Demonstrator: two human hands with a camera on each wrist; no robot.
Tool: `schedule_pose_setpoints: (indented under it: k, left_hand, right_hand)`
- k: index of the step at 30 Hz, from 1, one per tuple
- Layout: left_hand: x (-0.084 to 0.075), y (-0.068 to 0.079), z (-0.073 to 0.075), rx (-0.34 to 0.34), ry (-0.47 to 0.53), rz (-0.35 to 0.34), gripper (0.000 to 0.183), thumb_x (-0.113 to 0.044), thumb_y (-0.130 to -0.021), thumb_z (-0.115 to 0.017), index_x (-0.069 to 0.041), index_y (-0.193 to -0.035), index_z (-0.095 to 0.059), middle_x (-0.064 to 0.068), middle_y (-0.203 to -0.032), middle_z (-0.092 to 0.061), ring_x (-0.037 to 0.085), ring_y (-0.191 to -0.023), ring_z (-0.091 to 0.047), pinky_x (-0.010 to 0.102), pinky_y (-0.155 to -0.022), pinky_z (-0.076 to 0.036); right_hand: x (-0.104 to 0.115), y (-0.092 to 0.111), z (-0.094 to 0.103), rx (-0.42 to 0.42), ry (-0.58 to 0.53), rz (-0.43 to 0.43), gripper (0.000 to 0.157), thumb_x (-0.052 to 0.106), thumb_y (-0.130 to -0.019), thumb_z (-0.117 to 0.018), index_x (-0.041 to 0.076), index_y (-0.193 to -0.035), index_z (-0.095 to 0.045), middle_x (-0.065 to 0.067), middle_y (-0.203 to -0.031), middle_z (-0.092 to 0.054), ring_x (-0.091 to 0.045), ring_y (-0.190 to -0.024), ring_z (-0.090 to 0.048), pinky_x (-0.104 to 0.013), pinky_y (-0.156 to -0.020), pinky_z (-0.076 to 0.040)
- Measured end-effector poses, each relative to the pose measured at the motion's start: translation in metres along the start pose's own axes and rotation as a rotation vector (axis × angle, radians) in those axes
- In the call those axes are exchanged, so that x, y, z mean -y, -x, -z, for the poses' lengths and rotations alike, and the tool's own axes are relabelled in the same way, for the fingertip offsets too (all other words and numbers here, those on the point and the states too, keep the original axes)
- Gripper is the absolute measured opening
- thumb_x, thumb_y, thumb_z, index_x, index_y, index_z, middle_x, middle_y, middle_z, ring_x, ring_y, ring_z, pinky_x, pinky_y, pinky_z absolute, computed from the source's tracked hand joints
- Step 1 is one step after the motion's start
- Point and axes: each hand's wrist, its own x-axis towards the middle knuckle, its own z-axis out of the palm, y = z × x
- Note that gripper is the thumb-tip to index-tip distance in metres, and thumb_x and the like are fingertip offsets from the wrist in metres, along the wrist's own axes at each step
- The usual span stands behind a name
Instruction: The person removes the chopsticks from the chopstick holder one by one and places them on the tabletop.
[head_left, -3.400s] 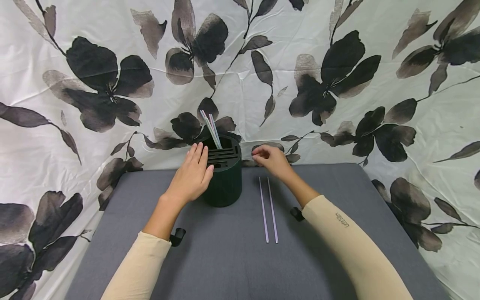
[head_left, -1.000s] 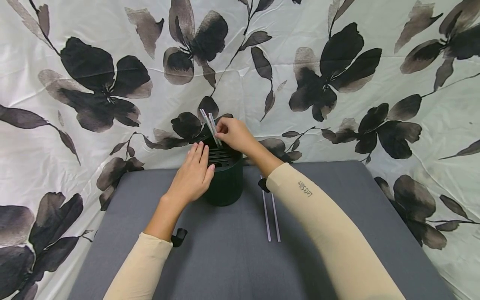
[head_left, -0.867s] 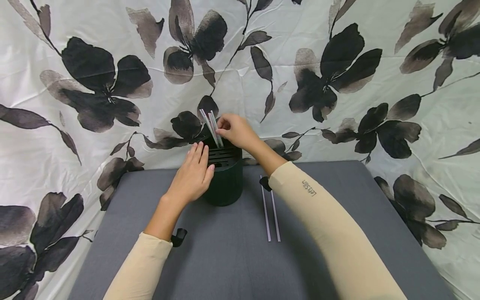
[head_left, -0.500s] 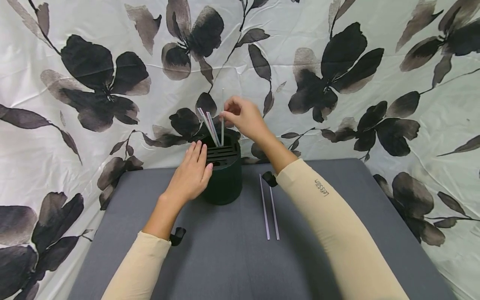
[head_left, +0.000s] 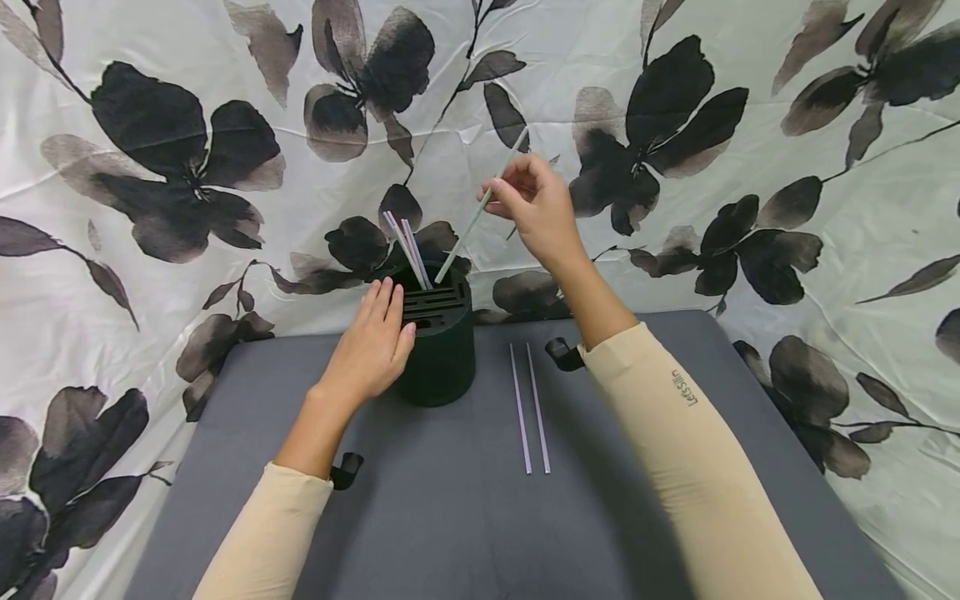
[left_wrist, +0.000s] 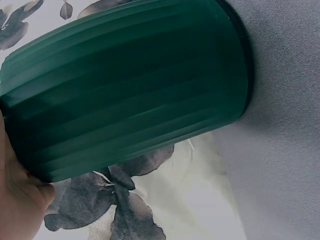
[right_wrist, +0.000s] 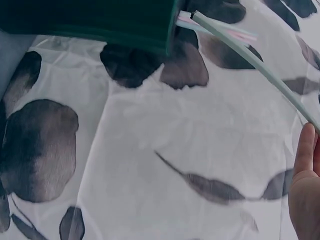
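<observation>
A dark green, ribbed, round utensil holder [head_left: 437, 367] with a slotted top stands at the back of the table. My left hand [head_left: 369, 342] rests on its left side near the rim, fingers straight. In the left wrist view, the thumb side of the left hand [left_wrist: 22, 200] lies at the holder's upper end. My right hand [head_left: 536, 208] pinches a pale green straw [head_left: 480, 208] between thumb and fingers. The straw tilts up to the right, its lower end at the holder's back opening. Several pale pink and white straws [head_left: 408, 247] lean inside that opening.
Two thin lilac straws [head_left: 529, 408] lie side by side on the grey table [head_left: 450, 517], right of the holder. A white cloth with dark flowers [head_left: 480, 100] hangs right behind the table. Black bands [head_left: 347, 471] sit at the wrists.
My right hand has taken hold of the pale green straw among the others and drawn it up and right, tilting it. The left hand stays at the holder.
</observation>
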Motion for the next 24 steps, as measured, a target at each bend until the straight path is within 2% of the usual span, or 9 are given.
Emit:
schedule_pose_setpoints:
  k: [5, 13, 18, 24]
  left_hand:
    - [-0.001, -0.005, -0.004, -0.017, -0.005, 0.010, 0.066, -0.034, -0.110, -0.032, 0.009, -0.160, -0.024, 0.028, -0.169, -0.018, 0.044, -0.159, -0.013, 0.056, -0.129, -0.016]
    - [-0.002, -0.007, -0.008, -0.037, -0.009, 0.013, 0.065, -0.033, -0.110, -0.033, 0.009, -0.159, -0.025, 0.029, -0.168, -0.020, 0.045, -0.158, -0.016, 0.057, -0.128, -0.017]
    - [-0.003, -0.006, -0.007, -0.030, -0.004, 0.021, 0.066, -0.034, -0.110, -0.033, 0.008, -0.160, -0.024, 0.027, -0.169, -0.018, 0.044, -0.159, -0.014, 0.057, -0.128, -0.016]
    - [-0.004, -0.006, -0.006, -0.015, 0.001, 0.031, 0.066, -0.034, -0.110, -0.033, 0.007, -0.161, -0.023, 0.026, -0.170, -0.016, 0.043, -0.159, -0.013, 0.056, -0.129, -0.014]
  right_hand:
    - [0.003, 0.000, 0.027, -0.059, -0.007, 0.015, 0.009, 0.008, -0.099, -0.067, 0.007, -0.103, -0.059, -0.009, -0.102, -0.072, -0.018, -0.091, -0.075, -0.028, -0.085, -0.062]
    - [-0.002, 0.009, 0.067, -0.082, -0.068, 0.015, 0.010, 0.006, -0.098, -0.068, 0.005, -0.103, -0.060, -0.009, -0.101, -0.073, -0.020, -0.091, -0.074, -0.028, -0.084, -0.062]
    - [-0.013, 0.020, 0.088, -0.074, -0.013, -0.012, 0.012, 0.009, -0.098, -0.069, 0.005, -0.105, -0.060, -0.007, -0.101, -0.073, -0.016, -0.090, -0.075, -0.026, -0.083, -0.062]
    - [-0.036, 0.038, 0.108, -0.055, 0.086, -0.023, 0.009, 0.006, -0.099, -0.067, 0.002, -0.104, -0.060, -0.003, -0.096, -0.072, -0.011, -0.086, -0.075, -0.023, -0.078, -0.062]
